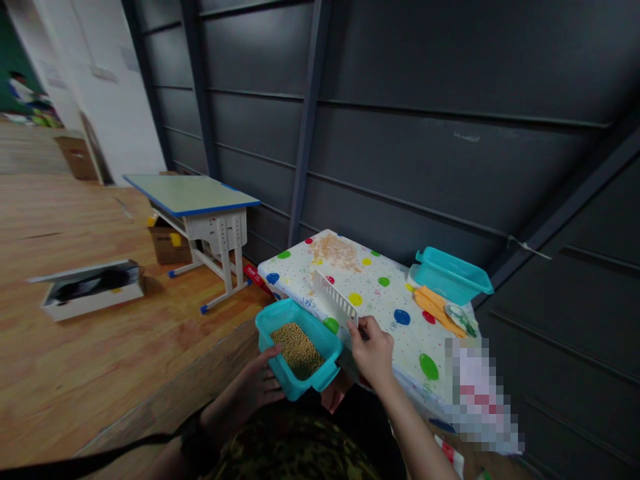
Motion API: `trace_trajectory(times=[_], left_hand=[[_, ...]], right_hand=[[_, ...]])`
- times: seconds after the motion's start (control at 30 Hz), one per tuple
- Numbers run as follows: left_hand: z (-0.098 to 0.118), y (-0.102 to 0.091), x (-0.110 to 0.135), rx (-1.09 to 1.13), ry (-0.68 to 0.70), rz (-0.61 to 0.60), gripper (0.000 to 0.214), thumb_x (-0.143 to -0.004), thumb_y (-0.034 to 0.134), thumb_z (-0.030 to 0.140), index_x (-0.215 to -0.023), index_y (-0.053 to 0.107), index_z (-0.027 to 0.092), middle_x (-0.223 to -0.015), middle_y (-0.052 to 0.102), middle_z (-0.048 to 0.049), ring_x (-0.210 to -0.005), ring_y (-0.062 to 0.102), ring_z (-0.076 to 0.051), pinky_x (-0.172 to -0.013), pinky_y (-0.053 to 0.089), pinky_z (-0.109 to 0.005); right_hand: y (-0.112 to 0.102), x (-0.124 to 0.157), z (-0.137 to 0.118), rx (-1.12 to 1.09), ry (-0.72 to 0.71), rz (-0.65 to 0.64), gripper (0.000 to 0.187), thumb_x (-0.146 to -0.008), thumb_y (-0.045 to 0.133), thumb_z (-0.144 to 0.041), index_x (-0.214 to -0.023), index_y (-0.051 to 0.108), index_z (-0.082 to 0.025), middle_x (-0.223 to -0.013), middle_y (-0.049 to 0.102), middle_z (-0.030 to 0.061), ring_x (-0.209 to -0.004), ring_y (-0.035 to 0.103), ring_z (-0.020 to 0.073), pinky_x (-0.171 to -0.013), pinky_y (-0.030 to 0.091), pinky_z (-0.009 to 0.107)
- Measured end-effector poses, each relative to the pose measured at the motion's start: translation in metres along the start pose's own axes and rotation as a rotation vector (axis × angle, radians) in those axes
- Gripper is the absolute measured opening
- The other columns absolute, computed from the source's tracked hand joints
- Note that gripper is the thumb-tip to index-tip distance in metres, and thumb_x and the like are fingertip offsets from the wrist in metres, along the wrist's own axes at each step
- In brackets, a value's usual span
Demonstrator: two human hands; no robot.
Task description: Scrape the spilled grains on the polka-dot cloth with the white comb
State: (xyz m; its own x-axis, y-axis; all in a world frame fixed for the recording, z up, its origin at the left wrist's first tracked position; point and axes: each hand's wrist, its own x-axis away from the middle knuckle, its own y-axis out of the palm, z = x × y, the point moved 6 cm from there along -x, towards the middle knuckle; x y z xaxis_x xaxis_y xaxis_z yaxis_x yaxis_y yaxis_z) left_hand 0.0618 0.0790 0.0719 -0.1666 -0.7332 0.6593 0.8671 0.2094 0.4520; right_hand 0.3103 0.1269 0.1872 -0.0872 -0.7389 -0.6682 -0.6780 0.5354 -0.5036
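Observation:
Against the near edge of the table is a turquoise plastic container [327,339] partly filled with small round yellowish beans [297,350]. My left hand [260,380] grips its left side, thumb over the rim and fingers below. In my right hand [373,347] is a white slotted plastic scraper [334,299], held on edge over the tabletop just beyond the container. How far its grip reaches inside my fingers is hidden. Past the scraper, a layer of pale tan flakes or grains [335,252] lies spread at the table's far left corner.
The table has a white balloon-print cover [370,287]. At its right stand a second turquoise container [453,277], an orange cloth [435,307] and a small round dish [460,319]. A dark panelled wall [400,167] rises behind. Leftward are a desk [195,193] and an open white box [95,293].

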Motion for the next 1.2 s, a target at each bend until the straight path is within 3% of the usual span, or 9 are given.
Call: trace_trajectory(times=[0.6,0.87,1.1,1.2], left_hand=[[0.001,-0.012,-0.012,-0.019,0.031,-0.026,0.06,-0.09,0.072,0.052,-0.131,0.06,0.01,-0.108,0.083,-0.0174,-0.102,0.079,-0.032,-0.087,0.062,-0.039],[-0.001,-0.013,-0.016,-0.018,0.017,-0.022,0.038,-0.094,0.066,0.053,-0.114,0.066,0.02,-0.101,0.085,-0.0132,-0.092,0.081,-0.03,-0.083,0.063,-0.037],[0.0,-0.015,-0.019,-0.035,0.002,0.009,0.031,-0.095,0.066,0.055,-0.107,0.065,0.026,-0.091,0.086,-0.0079,-0.092,0.082,-0.03,-0.082,0.063,-0.037],[-0.001,-0.018,-0.022,-0.041,-0.002,0.009,0.034,-0.092,0.069,0.055,-0.107,0.066,0.025,-0.097,0.086,-0.0092,-0.1,0.081,-0.032,-0.084,0.062,-0.038]], right_hand=[[-0.004,0.009,-0.01,-0.151,0.028,-0.042,0.033,-0.098,0.063,-0.047,-0.073,0.057,-0.026,-0.06,0.066,-0.0016,-0.051,0.061,0.0153,-0.052,0.046,0.024],[-0.009,-0.014,0.021,0.01,0.037,0.08,0.038,-0.099,0.055,-0.058,-0.08,0.061,-0.026,-0.068,0.074,0.0044,-0.057,0.069,0.0208,-0.055,0.047,0.028],[0.002,-0.019,0.026,0.063,0.039,0.041,0.039,-0.099,0.05,-0.058,-0.08,0.06,-0.026,-0.066,0.072,0.0044,-0.056,0.067,0.0216,-0.055,0.043,0.029],[0.008,-0.022,0.025,0.069,0.045,0.034,0.038,-0.1,0.048,-0.056,-0.081,0.06,-0.026,-0.067,0.072,0.0051,-0.055,0.067,0.0221,-0.056,0.042,0.029]])
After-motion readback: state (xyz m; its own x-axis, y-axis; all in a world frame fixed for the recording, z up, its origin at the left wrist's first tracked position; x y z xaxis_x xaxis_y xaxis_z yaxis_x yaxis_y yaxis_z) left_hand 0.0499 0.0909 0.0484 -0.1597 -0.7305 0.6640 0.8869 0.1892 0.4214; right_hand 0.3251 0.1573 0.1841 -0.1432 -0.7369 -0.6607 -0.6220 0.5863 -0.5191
